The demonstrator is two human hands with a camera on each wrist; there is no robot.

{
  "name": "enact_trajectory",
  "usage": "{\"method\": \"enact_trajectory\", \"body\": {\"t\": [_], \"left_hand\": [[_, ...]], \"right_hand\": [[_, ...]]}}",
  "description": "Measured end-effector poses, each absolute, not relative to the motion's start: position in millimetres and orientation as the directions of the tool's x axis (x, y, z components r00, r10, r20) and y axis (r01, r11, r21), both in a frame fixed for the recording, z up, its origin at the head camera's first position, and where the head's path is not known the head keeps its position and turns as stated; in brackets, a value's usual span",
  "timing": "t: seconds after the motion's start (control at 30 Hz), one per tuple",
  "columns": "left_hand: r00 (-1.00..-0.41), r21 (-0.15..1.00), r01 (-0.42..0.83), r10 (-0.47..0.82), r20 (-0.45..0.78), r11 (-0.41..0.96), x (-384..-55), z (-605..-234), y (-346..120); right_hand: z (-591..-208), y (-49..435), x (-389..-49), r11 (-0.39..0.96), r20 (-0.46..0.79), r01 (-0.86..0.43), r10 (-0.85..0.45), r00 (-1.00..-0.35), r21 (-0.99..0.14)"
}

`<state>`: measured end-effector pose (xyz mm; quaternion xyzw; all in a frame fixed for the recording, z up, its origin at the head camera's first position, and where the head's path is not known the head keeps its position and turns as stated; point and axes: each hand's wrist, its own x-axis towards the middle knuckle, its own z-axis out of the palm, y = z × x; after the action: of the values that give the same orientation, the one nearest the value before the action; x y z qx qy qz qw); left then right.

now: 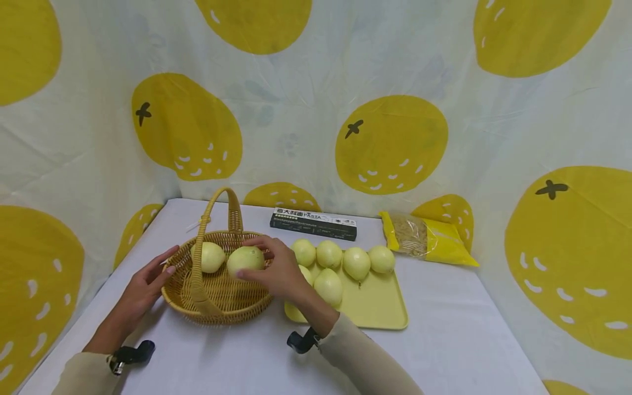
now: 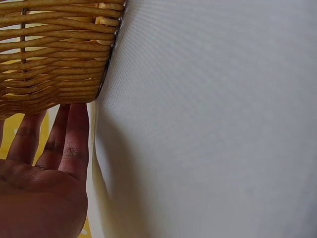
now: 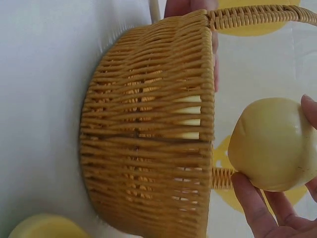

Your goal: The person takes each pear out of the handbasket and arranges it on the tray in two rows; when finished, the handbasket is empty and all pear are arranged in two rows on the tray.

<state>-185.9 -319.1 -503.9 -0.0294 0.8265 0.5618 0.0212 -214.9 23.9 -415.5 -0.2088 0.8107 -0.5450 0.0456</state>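
Observation:
In the head view my right hand grips a pale yellow-green pear between thumb and fingers. The right wrist view has this pear above the rim of the wicker basket. Another pear lies inside the basket, partly behind its tall arched handle. At the basket's left side rests my left hand, its thumb at the rim. The left wrist view shows its fingers fairly straight against the woven wall, their tips hidden behind it.
Right of the basket, a yellow tray bears several more pears, some partly hidden by my right hand. Behind it lie a black-and-white pasta box and a yellow pasta bag. A fruit-print curtain hangs behind the white-covered table.

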Motion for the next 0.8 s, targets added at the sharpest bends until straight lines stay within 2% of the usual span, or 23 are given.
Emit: {"method": "enact_trajectory", "body": {"t": [0.8], "left_hand": [[-0.995, 0.937, -0.096, -0.025, -0.094, 0.335, -188, -504, -319]], "right_hand": [[-409, 93, -208, 0.333, 0.102, -0.194, -0.275, -0.956, -0.923]]}}
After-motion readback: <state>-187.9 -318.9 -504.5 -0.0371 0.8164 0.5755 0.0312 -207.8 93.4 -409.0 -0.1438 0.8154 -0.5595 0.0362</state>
